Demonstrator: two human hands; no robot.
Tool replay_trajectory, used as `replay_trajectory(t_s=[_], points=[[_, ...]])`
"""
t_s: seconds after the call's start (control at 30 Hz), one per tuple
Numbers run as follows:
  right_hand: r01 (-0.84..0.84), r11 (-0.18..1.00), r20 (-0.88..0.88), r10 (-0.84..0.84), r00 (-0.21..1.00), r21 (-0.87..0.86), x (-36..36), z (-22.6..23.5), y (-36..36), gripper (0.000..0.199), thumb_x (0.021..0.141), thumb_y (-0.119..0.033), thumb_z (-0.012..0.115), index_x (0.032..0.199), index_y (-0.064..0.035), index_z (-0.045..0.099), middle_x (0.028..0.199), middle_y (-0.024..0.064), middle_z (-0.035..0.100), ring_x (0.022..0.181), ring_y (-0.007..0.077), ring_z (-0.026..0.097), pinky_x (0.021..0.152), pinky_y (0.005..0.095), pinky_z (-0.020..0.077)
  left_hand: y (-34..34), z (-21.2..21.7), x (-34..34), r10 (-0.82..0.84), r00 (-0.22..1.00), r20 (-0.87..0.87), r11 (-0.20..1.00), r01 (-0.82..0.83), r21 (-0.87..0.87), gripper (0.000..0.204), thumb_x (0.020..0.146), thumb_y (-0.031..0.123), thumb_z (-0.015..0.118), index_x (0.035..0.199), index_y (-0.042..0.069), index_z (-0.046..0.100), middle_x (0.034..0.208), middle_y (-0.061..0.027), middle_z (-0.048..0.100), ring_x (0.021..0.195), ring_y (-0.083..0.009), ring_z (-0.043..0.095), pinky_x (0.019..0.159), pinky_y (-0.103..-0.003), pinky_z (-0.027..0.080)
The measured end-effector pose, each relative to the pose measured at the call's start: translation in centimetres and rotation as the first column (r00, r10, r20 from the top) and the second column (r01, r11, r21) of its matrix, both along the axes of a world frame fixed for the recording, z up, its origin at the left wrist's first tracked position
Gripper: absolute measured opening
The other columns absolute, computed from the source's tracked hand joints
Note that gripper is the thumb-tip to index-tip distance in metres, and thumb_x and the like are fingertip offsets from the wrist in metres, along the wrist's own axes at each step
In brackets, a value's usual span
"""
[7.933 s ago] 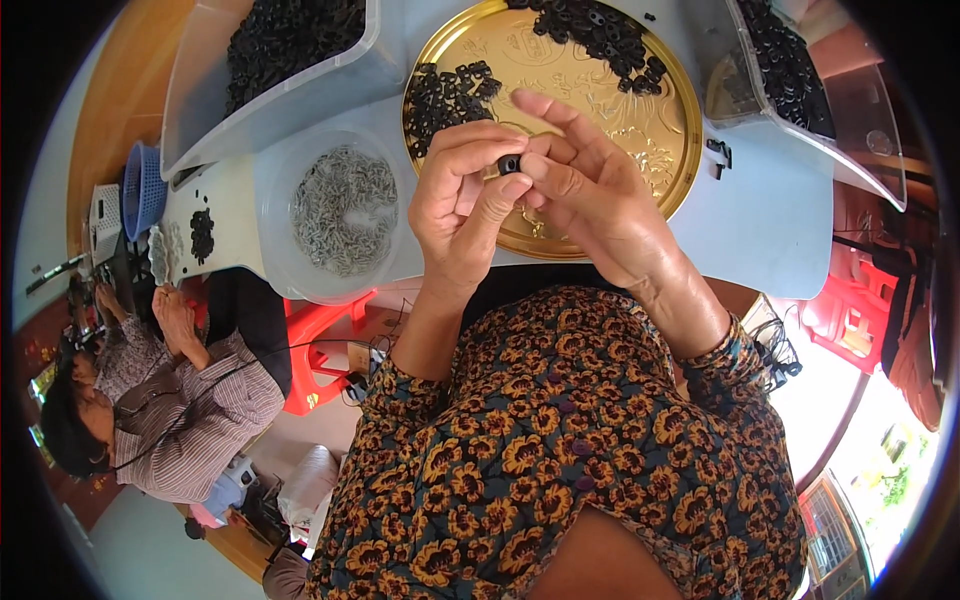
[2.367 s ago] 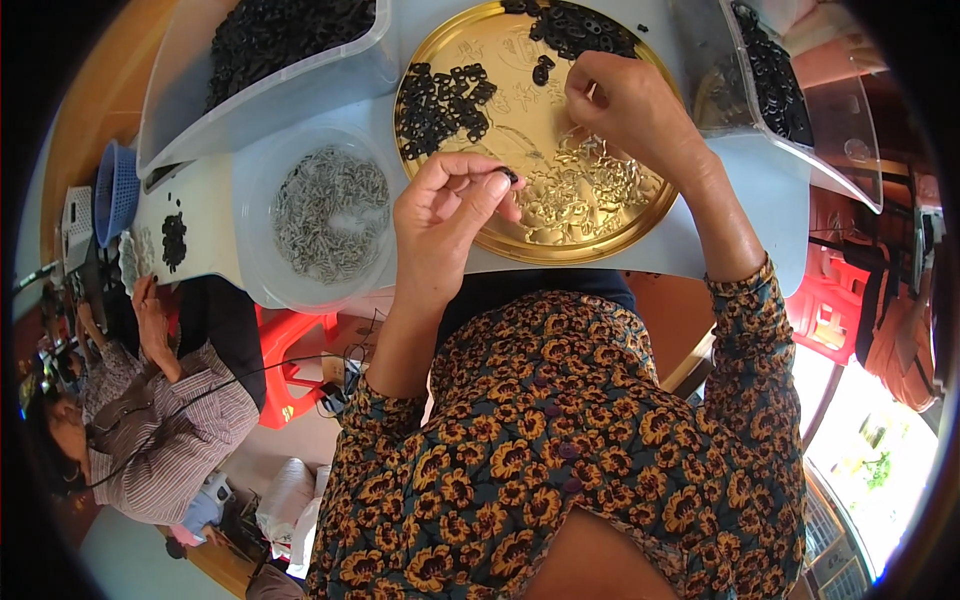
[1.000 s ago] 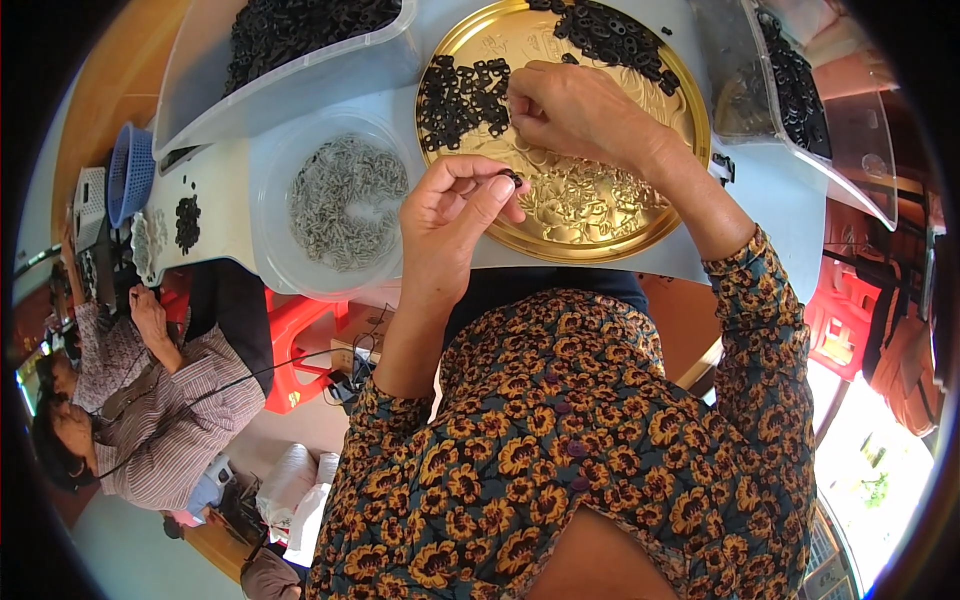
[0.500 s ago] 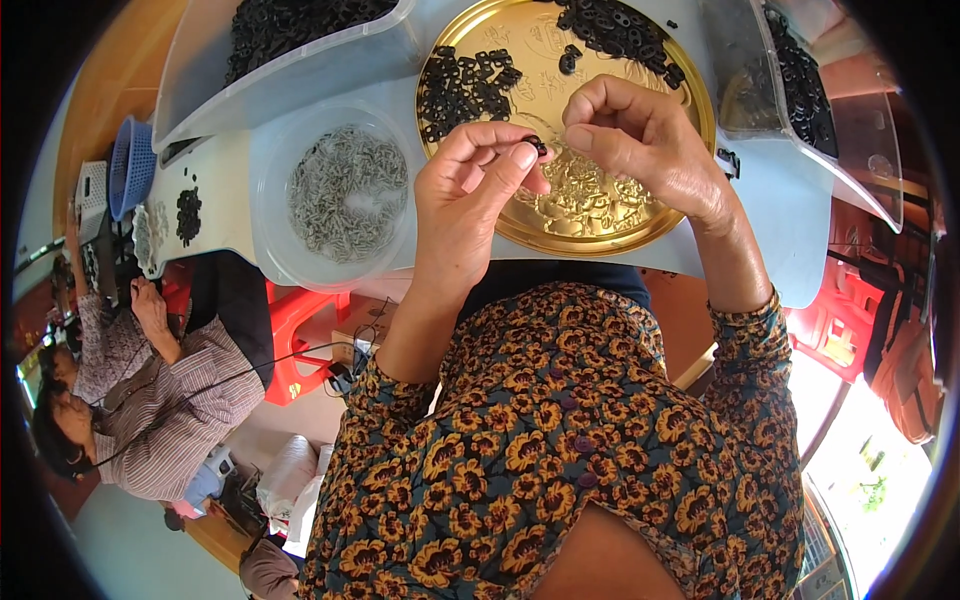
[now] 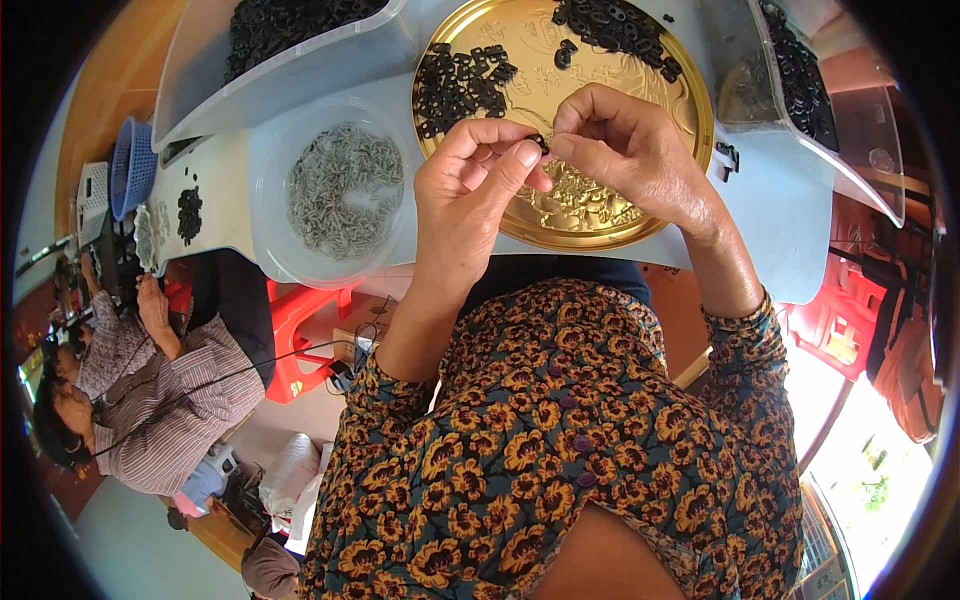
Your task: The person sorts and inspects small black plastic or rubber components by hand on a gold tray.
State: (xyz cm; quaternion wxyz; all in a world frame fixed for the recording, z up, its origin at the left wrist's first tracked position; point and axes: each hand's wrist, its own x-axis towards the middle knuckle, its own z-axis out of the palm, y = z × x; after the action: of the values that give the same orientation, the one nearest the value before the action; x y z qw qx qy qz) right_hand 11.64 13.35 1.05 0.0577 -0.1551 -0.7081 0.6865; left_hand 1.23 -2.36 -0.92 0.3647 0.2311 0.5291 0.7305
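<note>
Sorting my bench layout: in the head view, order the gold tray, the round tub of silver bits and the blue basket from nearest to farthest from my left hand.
From the left hand:
1. Gold tray, just beneath and right.
2. Round tub of silver bits, to its left.
3. Blue basket, far left at the table edge.

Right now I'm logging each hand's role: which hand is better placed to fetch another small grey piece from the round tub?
Left, probably: the left hand is beside the round tub; the right hand is over the gold tray.
</note>
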Motion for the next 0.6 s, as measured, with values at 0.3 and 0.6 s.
replay_trajectory(t_s=[0.3, 0.6], points=[[-0.015, 0.994, 0.048, 0.021, 0.999, -0.109, -0.03, -0.33, -0.31, 0.014, 0.090, -0.011, 0.062, 0.095, 0.0018, 0.061, 0.082, 0.0002, 0.061, 0.068, 0.0039, 0.054, 0.059, 0.0198, 0.0444, 0.20, -0.31, -0.38, 0.003, 0.997, -0.071, 0.999, -0.001, 0.034, 0.012, 0.091, 0.002, 0.062, 0.101, -0.003, 0.059, 0.087, -0.0083, 0.064, 0.072, -0.0133, 0.063, 0.068, -0.024, 0.051], [0.020, 0.996, -0.004, -0.020, 1.000, -0.091, 0.39, -0.58, -0.25, 0.019, 0.091, -0.014, 0.065, 0.099, 0.0023, 0.062, 0.083, 0.0003, 0.063, 0.068, 0.0039, 0.054, 0.059, 0.0198, 0.0451, 0.11, -0.48, -0.54, -0.033, 0.998, -0.062, 0.999, 0.032, -0.014, 0.011, 0.091, 0.002, 0.062, 0.101, -0.003, 0.059, 0.089, -0.0078, 0.064, 0.073, -0.0131, 0.063, 0.069, -0.024, 0.052]])
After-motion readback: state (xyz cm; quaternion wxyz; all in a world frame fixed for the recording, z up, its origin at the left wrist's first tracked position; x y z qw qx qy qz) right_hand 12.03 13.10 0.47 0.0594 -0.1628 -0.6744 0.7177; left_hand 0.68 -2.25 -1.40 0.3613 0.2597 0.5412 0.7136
